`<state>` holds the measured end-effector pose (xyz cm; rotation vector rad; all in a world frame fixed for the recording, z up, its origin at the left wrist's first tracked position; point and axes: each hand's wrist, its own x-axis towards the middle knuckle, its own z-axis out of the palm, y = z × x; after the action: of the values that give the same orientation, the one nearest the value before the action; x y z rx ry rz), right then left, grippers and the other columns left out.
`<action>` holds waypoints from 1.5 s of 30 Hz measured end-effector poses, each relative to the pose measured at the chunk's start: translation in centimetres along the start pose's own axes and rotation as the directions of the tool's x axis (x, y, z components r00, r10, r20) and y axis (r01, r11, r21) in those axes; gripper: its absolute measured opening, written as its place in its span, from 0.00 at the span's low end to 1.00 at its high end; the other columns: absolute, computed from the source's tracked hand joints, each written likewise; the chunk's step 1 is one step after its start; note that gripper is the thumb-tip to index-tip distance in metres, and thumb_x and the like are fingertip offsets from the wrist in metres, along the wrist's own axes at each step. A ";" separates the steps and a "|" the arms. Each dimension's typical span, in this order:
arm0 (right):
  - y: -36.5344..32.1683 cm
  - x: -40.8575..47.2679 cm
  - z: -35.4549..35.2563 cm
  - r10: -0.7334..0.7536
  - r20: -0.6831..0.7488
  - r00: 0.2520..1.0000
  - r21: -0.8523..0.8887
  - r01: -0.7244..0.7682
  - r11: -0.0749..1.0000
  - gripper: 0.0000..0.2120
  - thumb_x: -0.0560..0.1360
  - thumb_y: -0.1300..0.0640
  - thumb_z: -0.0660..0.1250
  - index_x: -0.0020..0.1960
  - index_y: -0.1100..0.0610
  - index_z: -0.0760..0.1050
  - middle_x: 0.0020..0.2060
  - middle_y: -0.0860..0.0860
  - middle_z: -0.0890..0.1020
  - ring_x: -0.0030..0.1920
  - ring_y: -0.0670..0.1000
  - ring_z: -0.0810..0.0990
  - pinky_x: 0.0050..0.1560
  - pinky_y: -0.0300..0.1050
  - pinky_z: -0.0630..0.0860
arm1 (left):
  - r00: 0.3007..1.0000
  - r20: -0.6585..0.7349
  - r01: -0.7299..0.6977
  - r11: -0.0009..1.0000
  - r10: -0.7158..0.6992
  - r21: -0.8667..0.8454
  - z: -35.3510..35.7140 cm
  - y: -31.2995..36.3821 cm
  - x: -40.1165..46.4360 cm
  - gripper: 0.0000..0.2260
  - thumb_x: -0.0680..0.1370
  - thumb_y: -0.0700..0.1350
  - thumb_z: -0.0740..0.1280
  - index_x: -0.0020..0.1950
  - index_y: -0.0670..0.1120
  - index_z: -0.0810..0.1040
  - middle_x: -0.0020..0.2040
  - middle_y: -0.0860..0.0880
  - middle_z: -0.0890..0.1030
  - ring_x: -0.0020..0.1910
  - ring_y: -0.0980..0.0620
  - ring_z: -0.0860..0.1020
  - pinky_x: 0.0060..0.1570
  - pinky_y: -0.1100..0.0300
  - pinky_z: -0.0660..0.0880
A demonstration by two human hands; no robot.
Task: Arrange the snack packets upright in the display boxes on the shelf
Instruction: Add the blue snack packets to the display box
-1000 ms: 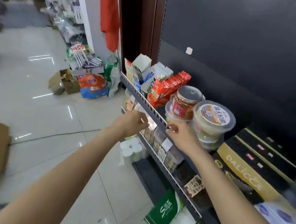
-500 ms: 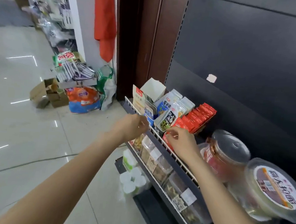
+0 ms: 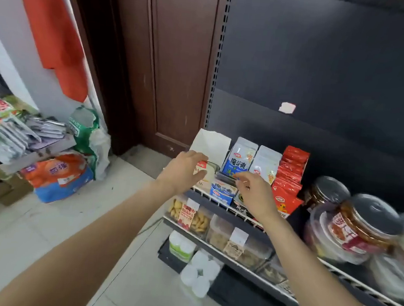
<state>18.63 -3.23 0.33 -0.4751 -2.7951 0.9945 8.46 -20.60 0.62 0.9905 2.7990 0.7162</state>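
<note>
A shop aisle with a pale tiled floor [image 3: 26,247] fills the left and lower part of the frame, a dark brown wooden door [image 3: 178,59] stands at upper centre, and a black perforated shelving back panel [image 3: 327,66] covers the upper right. An orange-red cloth [image 3: 52,27] hangs at upper left. Running from centre to lower right is the dark metal shelf with a white wire front rail [image 3: 218,200]. Clear round plastic tubs with grey lids [image 3: 366,228] sit on it at the right edge. At centre frame stand the display boxes: a white cardboard box with its flap raised [image 3: 213,142], then blue-and-white snack packets [image 3: 239,160] standing upright, then a row of red snack packets [image 3: 290,176] leaning back. On the floor at left lies an orange and blue bag [image 3: 58,176].

The left hand [image 3: 182,170] has its fingers curled around a small cream packet with a red corner [image 3: 204,171] at the front of the white box. The right hand [image 3: 254,192] pinches thumb and forefinger together just in front of the blue-and-white packets; what it pinches, if anything, cannot be told.
</note>
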 end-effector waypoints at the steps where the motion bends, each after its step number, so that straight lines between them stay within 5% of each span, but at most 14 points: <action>1: 0.1 0.5 0.4 0.020 -0.004 1.000 -0.006 -0.020 1.000 0.14 0.80 0.58 0.60 0.63 0.58 0.75 0.60 0.54 0.78 0.59 0.52 0.76 0.56 0.41 0.69 | 0.999 0.036 -0.034 0.999 0.033 0.032 0.1 -0.7 0.7 0.19 0.79 0.47 0.62 0.70 0.48 0.68 0.68 0.47 0.71 0.66 0.46 0.68 0.66 0.55 0.64; 5: 0.0 2.4 1.5 0.065 0.031 0.997 -0.048 -0.064 0.997 0.14 0.80 0.55 0.59 0.63 0.57 0.75 0.61 0.53 0.78 0.60 0.52 0.76 0.58 0.42 0.69 | 0.982 0.128 -0.150 0.983 0.136 0.109 0.1 -2.8 3.6 0.19 0.81 0.50 0.58 0.72 0.50 0.67 0.72 0.48 0.67 0.70 0.46 0.64 0.69 0.54 0.59; 13: -0.7 3.8 2.2 0.046 0.047 0.998 -0.380 -0.024 0.925 0.11 0.79 0.58 0.59 0.54 0.56 0.79 0.52 0.54 0.83 0.52 0.56 0.80 0.53 0.55 0.76 | 0.938 0.297 -0.179 0.983 0.180 -0.030 -0.4 -4.8 7.5 0.12 0.80 0.49 0.61 0.60 0.48 0.79 0.57 0.48 0.81 0.54 0.49 0.77 0.56 0.53 0.74; 22: -3.4 3.3 3.2 -0.014 0.070 0.997 -0.746 0.062 0.663 0.23 0.72 0.72 0.62 0.64 0.55 0.72 0.55 0.54 0.79 0.53 0.56 0.78 0.49 0.48 0.74 | 0.886 0.394 -0.249 0.968 0.243 -0.035 -1.0 -5.8 9.2 0.12 0.80 0.51 0.60 0.59 0.50 0.79 0.56 0.51 0.81 0.52 0.50 0.78 0.54 0.50 0.77; 32: -4.9 2.9 2.8 0.264 -0.221 0.939 -0.267 -0.318 0.910 0.05 0.76 0.59 0.65 0.47 0.55 0.80 0.41 0.46 0.78 0.42 0.48 0.75 0.40 0.41 0.66 | 0.829 0.467 -0.300 0.949 0.308 -0.094 -1.8 -6.3 9.7 0.12 0.80 0.50 0.59 0.56 0.49 0.80 0.53 0.49 0.82 0.51 0.48 0.78 0.53 0.49 0.76; 38: -6.7 1.8 1.4 0.226 -0.452 0.863 -0.097 -0.299 0.949 0.04 0.75 0.60 0.68 0.45 0.58 0.82 0.40 0.50 0.83 0.40 0.49 0.79 0.44 0.46 0.77 | 0.840 0.434 -0.237 0.940 0.325 -0.246 -2.1 -6.8 9.4 0.12 0.80 0.47 0.62 0.60 0.45 0.79 0.58 0.49 0.80 0.56 0.51 0.76 0.52 0.64 0.70; 45: -8.9 0.1 -0.3 0.229 -0.674 0.702 0.140 -0.183 0.973 0.03 0.73 0.60 0.70 0.41 0.55 0.81 0.35 0.41 0.80 0.38 0.40 0.78 0.41 0.28 0.72 | 0.891 0.317 -0.194 0.904 0.325 -0.382 -2.4 -5.8 9.7 0.18 0.81 0.48 0.60 0.71 0.50 0.69 0.66 0.43 0.72 0.63 0.46 0.73 0.58 0.60 0.68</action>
<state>16.44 -9.52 6.17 -0.9454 -2.0551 0.7242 -3.07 -19.58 0.81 1.2895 2.1444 0.8944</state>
